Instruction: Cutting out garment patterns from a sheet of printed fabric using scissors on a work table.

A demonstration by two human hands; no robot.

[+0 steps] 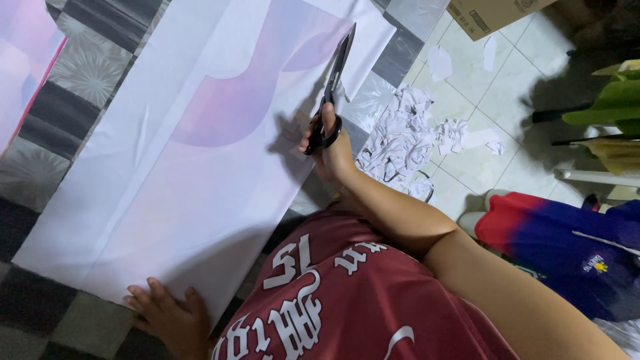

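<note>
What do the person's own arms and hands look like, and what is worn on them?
Both hands are bare: the left hand and the right hand have no gloves, rings or watch that show. The right forearm is uncovered, with no sleeve in sight. The person wears a dark red shirt with white markings.

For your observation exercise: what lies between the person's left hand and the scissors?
In the head view, only white and lilac fabric stretches between the left hand and the scissors.

White fabric scraps (407,137) litter the tiled floor (467,87) right of centre — a cardboard box (490,13) sits top right.
</note>
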